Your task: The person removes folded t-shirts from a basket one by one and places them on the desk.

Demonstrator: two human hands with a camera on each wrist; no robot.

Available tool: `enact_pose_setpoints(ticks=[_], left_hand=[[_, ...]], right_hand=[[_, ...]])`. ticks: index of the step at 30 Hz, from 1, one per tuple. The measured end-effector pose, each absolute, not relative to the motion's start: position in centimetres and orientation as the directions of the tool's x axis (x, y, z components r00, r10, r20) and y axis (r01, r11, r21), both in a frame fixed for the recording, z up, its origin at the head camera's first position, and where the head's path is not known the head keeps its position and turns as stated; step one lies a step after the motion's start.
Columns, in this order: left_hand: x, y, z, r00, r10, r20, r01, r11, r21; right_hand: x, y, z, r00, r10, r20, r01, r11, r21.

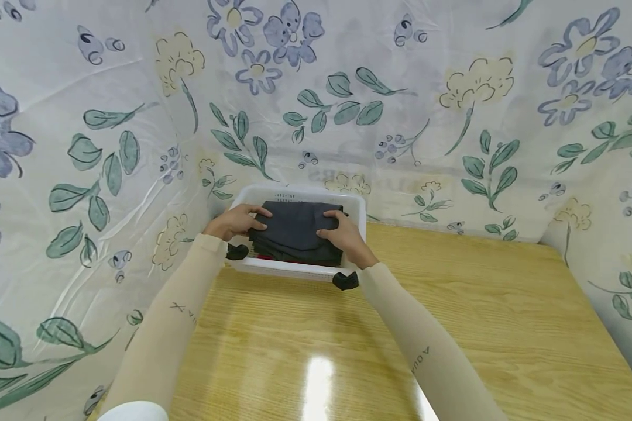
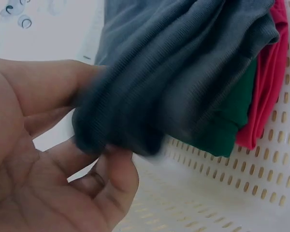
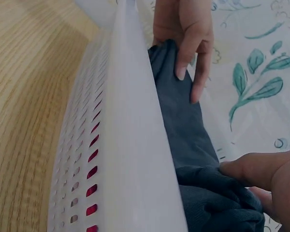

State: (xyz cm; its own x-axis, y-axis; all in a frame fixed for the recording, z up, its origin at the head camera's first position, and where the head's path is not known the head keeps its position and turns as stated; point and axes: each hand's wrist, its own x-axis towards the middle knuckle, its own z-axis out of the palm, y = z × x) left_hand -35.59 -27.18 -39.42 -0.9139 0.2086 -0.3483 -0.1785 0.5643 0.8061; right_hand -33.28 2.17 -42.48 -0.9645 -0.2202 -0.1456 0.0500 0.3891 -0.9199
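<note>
A dark blue-grey folded cloth (image 1: pixel 294 225) lies inside a white perforated basket (image 1: pixel 287 266), on top of other folded pieces; the left hand (image 1: pixel 237 221) is at its left side, and the right hand (image 1: pixel 345 235) is at its right side. In the left wrist view, the thumb and fingers of the left hand pinch the bunched edge of this cloth, whose nearest folds are blurred; the right hand also grips, with the thumb pressed on the wrinkled folds at the other side. Under the dark layers, a green cloth (image 2: pixel 227 131) and a red cloth (image 2: pixel 267 92) show their edges, the red one being nearest to the perforated wall; the red colour is seen also through the slots of the basket.

The basket stands on a wooden bench (image 1: pixel 469 280), near its far left corner; two black handles (image 1: pixel 346 281) are at its front corners; a sheet with flowers and leaves (image 1: pixel 342 111) hangs behind and at both sides; both forearms wear beige sleeves (image 1: pixel 160 310).
</note>
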Motion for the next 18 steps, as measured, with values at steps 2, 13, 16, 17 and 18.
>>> enact_pose_setpoints(ticks=[2, 13, 16, 17, 18], left_hand=[[-35.59, -27.08, -39.49, -0.916, 0.2, -0.347, -0.182, 0.563, 0.806], [-35.59, -26.83, -39.55, -0.915, 0.183, -0.361, -0.21, 0.548, 0.81], [-35.56, -26.7, -39.5, -0.92, 0.168, -0.355, -0.21, 0.553, 0.806], [-35.52, -26.67, -39.49, -0.922, 0.165, -0.35, -0.207, 0.553, 0.807], [-35.5, -26.65, -39.53, -0.925, 0.161, -0.343, -0.203, 0.554, 0.808]], right_hand=[[-33.4, 2.22, -42.61, -0.964, -0.223, -0.144, 0.048, 0.386, -0.921], [-33.52, 2.19, -42.76, -0.958, -0.272, -0.09, -0.031, 0.41, -0.911], [-33.54, 2.21, -42.79, -0.963, -0.256, -0.078, -0.038, 0.421, -0.906], [-33.55, 2.21, -42.78, -0.966, -0.25, -0.073, -0.042, 0.425, -0.904], [-33.55, 2.22, -42.77, -0.967, -0.244, -0.068, -0.045, 0.429, -0.902]])
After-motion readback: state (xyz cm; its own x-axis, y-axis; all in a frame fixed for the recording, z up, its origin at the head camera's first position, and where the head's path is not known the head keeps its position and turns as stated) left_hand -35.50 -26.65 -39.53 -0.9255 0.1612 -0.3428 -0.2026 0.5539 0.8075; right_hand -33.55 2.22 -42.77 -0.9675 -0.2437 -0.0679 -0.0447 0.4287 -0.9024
